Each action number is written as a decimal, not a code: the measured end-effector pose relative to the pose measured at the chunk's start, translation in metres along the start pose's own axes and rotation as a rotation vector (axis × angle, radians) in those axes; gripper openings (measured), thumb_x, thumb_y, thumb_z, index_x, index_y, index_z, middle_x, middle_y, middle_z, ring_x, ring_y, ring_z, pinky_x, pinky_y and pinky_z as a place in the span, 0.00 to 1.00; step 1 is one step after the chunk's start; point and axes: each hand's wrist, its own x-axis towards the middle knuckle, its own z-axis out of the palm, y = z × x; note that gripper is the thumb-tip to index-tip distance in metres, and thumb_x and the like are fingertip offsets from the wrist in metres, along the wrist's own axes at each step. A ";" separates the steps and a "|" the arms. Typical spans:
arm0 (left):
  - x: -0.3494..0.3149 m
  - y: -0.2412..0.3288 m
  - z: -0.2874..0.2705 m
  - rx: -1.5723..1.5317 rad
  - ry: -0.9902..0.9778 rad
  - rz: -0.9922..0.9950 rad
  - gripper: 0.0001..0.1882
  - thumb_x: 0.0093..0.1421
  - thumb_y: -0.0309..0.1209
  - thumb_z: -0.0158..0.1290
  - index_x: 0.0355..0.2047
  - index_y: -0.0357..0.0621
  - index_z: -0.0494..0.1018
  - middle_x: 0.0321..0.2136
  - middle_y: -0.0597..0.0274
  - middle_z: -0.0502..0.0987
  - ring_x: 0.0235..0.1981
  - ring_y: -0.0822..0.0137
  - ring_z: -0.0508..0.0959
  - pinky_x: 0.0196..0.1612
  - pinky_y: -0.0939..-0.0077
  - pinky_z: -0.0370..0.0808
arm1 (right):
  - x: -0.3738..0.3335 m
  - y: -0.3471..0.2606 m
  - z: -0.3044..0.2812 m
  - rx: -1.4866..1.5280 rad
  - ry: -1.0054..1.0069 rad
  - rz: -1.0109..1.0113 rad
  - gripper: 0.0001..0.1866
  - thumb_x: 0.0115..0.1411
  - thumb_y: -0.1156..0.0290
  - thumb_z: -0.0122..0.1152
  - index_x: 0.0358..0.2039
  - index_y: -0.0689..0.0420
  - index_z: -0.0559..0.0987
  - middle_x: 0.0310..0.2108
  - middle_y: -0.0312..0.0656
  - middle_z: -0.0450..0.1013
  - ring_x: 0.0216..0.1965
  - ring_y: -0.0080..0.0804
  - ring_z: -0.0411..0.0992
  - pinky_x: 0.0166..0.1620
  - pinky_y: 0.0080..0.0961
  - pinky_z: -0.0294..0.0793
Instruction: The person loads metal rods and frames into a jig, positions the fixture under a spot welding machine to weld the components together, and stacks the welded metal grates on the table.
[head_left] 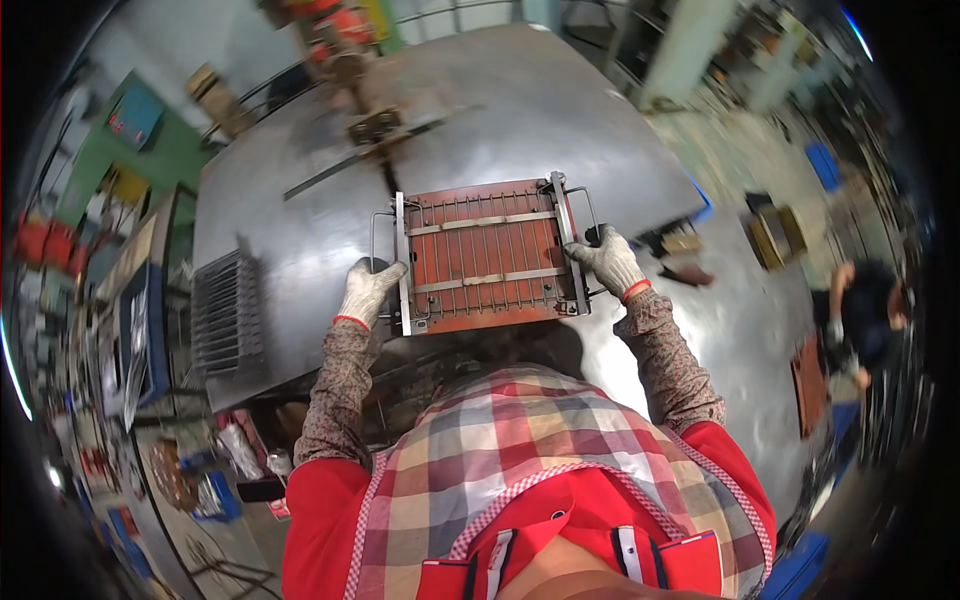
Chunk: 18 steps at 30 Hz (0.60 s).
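In the head view, the rectangular fixture with a red-brown plate, thin metal rods and two flat cross strips (485, 250) is at the near edge of the grey sheet-metal table (560, 110), in front of your multicoloured checked apron (530, 425). Your white-gloved left hand (368, 290) grips the fixture's left side, thumb at the steel side bar. Your white-gloved right hand (612, 264) grips the right side likewise. Both hands' fingers are partly hidden. A grey, ribbed metal stack (226, 312) stands left, apart from the fixture.
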 end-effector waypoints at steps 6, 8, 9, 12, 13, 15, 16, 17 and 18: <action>0.020 -0.045 0.025 -0.054 0.171 -0.090 0.26 0.42 0.43 0.62 0.31 0.29 0.73 0.25 0.52 0.77 0.25 0.63 0.76 0.31 0.69 0.73 | 0.083 0.022 0.047 -0.064 -0.041 -0.124 0.38 0.45 0.45 0.67 0.43 0.68 0.72 0.39 0.59 0.74 0.43 0.52 0.73 0.46 0.38 0.72; 0.021 -0.041 0.021 0.004 0.226 -0.097 0.27 0.42 0.43 0.61 0.32 0.28 0.73 0.26 0.49 0.77 0.26 0.62 0.77 0.31 0.69 0.74 | 0.091 0.013 0.042 -0.055 -0.093 -0.114 0.39 0.45 0.46 0.67 0.45 0.69 0.71 0.39 0.60 0.74 0.43 0.50 0.73 0.46 0.37 0.72; 0.032 -0.026 0.016 0.003 0.240 -0.097 0.27 0.42 0.43 0.61 0.32 0.28 0.73 0.26 0.49 0.77 0.26 0.61 0.77 0.31 0.68 0.74 | 0.111 0.002 0.045 -0.026 -0.111 -0.107 0.39 0.45 0.47 0.68 0.45 0.70 0.71 0.39 0.60 0.74 0.43 0.50 0.74 0.45 0.37 0.73; 0.079 -0.027 0.006 -0.069 0.215 -0.096 0.26 0.42 0.44 0.62 0.30 0.30 0.72 0.24 0.51 0.77 0.24 0.61 0.77 0.30 0.67 0.74 | 0.155 -0.022 0.061 -0.024 -0.101 -0.092 0.40 0.46 0.48 0.67 0.47 0.71 0.70 0.41 0.61 0.73 0.45 0.49 0.73 0.48 0.37 0.72; 0.089 -0.023 0.005 -0.088 0.208 -0.092 0.25 0.43 0.43 0.62 0.30 0.30 0.72 0.24 0.51 0.77 0.25 0.61 0.77 0.29 0.67 0.74 | 0.169 -0.025 0.066 -0.043 -0.092 -0.094 0.39 0.47 0.48 0.67 0.47 0.71 0.71 0.41 0.61 0.73 0.45 0.50 0.73 0.48 0.37 0.71; 0.106 -0.019 0.004 -0.056 0.232 -0.080 0.24 0.43 0.42 0.62 0.31 0.30 0.72 0.25 0.51 0.77 0.25 0.61 0.77 0.29 0.66 0.74 | 0.189 -0.029 0.070 -0.084 -0.093 -0.108 0.39 0.47 0.48 0.66 0.47 0.72 0.71 0.41 0.61 0.73 0.46 0.50 0.73 0.49 0.37 0.71; 0.110 -0.018 0.006 -0.023 0.254 -0.075 0.24 0.44 0.41 0.62 0.32 0.30 0.71 0.26 0.50 0.76 0.26 0.61 0.77 0.29 0.66 0.74 | 0.194 -0.029 0.071 -0.126 -0.101 -0.118 0.39 0.47 0.48 0.66 0.47 0.72 0.71 0.42 0.62 0.73 0.46 0.50 0.72 0.49 0.38 0.71; 0.112 -0.018 0.008 -0.022 0.242 -0.081 0.24 0.44 0.41 0.62 0.32 0.30 0.71 0.26 0.50 0.76 0.26 0.61 0.77 0.29 0.66 0.74 | 0.203 -0.024 0.073 -0.098 -0.117 -0.126 0.38 0.49 0.48 0.65 0.45 0.73 0.71 0.39 0.60 0.74 0.43 0.49 0.74 0.45 0.37 0.72; 0.111 -0.009 0.008 -0.051 0.222 -0.092 0.25 0.45 0.40 0.61 0.33 0.30 0.71 0.27 0.50 0.76 0.26 0.60 0.76 0.30 0.65 0.74 | 0.207 -0.028 0.070 -0.109 -0.149 -0.113 0.37 0.49 0.48 0.65 0.45 0.73 0.71 0.38 0.59 0.74 0.42 0.48 0.74 0.45 0.36 0.72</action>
